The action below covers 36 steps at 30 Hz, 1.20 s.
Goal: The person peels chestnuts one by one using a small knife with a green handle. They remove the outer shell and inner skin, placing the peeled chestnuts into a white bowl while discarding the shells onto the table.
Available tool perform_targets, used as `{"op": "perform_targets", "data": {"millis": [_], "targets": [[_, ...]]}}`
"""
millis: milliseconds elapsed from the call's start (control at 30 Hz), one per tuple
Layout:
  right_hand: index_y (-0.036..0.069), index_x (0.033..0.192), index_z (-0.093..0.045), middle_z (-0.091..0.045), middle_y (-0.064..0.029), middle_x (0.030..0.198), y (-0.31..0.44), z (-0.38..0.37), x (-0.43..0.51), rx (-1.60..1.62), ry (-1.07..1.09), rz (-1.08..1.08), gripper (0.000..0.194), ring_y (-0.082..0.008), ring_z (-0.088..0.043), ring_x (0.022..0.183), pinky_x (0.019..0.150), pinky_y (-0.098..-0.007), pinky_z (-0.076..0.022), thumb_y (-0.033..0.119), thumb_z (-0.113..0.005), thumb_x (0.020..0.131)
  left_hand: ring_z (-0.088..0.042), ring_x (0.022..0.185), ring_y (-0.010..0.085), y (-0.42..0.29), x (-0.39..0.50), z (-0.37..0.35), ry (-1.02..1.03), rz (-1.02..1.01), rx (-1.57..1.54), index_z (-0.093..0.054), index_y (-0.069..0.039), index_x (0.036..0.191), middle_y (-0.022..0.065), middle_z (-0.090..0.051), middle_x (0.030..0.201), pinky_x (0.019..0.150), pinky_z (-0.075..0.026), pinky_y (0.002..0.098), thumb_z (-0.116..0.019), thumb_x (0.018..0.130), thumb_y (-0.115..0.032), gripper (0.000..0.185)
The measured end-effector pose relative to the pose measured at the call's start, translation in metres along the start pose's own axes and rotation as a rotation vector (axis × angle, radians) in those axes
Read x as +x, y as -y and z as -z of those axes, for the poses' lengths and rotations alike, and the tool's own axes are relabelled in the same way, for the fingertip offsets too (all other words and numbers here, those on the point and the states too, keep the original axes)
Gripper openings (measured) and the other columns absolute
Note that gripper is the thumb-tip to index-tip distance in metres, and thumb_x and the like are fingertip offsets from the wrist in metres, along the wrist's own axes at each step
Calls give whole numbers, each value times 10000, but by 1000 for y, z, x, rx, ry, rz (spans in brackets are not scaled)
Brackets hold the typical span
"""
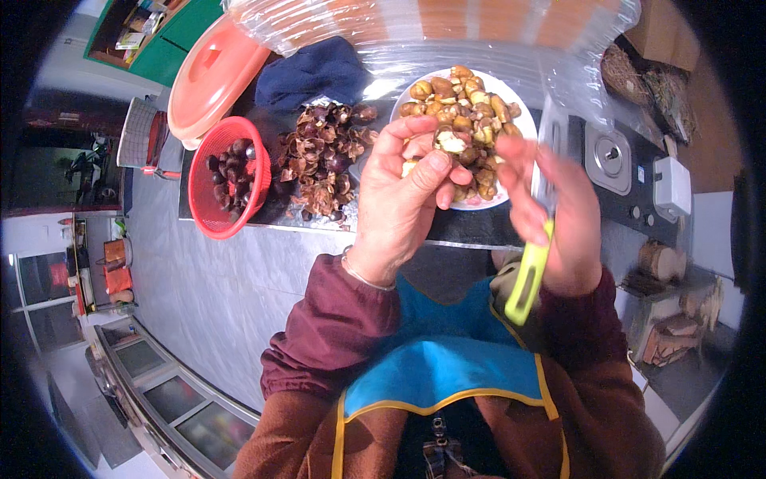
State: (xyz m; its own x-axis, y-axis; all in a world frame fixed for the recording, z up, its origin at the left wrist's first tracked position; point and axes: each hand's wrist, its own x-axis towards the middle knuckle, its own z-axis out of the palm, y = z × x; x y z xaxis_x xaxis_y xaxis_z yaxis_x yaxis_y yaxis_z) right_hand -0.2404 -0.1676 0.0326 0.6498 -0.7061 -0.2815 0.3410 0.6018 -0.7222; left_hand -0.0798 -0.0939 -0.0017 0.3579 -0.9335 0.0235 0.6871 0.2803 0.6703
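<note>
A partly peeled chestnut (450,142), pale flesh showing at its top, is pinched between the thumb and fingers of my left hand (407,179). A second pale piece lies against the fingers of that hand. My right hand (553,209), blurred, grips a knife (529,272) with a yellow-green handle, its blade pointing away from me. Both hands are over the near part of a white plate (526,114) heaped with shelled chestnuts (461,102). Left of them is a pile of dark brown shells (323,149). Unshelled chestnuts (230,173) sit in a red plastic basket (194,188).
A dark blue cloth (314,72) lies behind the shells, with a pink plastic lid (209,72) to its left. Clear plastic wrapping (431,36) covers something at the back. To the right are a metal lid (609,152) and cut logs (661,260).
</note>
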Motion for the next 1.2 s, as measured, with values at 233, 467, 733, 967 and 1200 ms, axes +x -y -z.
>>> {"op": "perform_targets", "data": {"millis": [233, 467, 733, 967, 1200], "targets": [[20, 1376, -365, -590, -222, 870, -47, 6, -75, 32, 173, -444, 607, -170, -542, 509, 497, -330, -467, 477, -417, 980, -678, 797, 199, -4, -2, 11, 43, 69, -34, -533, -34, 1180, 188, -650, 1048, 585, -522, 235, -574, 946, -84, 243], [-10, 1376, -300, -606, -143, 939, -21, 11, -88, -390, 327, -248, 504, -113, -530, 603, 559, -253, -446, 328, -395, 1014, -685, 858, 218, -11, -5, 10, -10, 62, 46, -524, 3, 1219, 185, -650, 1058, 631, -541, 246, -564, 957, -113, 290], [-50, 1277, -486, -647, -210, 1025, 30, 19, -61, -1429, 231, 299, 385, -280, -652, 756, 699, -325, -496, 141, -468, 943, -666, 798, 161, -16, -10, 11, -19, 49, 186, -581, -14, 1185, 142, -651, 1065, 535, -442, 192, -601, 937, -127, 273], [1, 1284, -504, -620, -267, 973, 26, 18, -60, -1453, 218, 305, 369, -413, -645, 864, 719, -400, -513, 95, -518, 927, -662, 792, 132, -19, -12, 10, -56, 78, 192, -579, 18, 1160, 85, -656, 986, 531, -417, 168, -615, 922, -69, 256], [-30, 1320, -469, -629, -200, 858, 23, 20, -57, -1434, 218, 250, 410, -316, -639, 720, 678, -350, -484, 118, -471, 937, -656, 793, 111, -18, -12, 13, -35, 58, 225, -587, 19, 1149, 77, -664, 971, 560, -428, 159, -632, 912, -71, 257]]}}
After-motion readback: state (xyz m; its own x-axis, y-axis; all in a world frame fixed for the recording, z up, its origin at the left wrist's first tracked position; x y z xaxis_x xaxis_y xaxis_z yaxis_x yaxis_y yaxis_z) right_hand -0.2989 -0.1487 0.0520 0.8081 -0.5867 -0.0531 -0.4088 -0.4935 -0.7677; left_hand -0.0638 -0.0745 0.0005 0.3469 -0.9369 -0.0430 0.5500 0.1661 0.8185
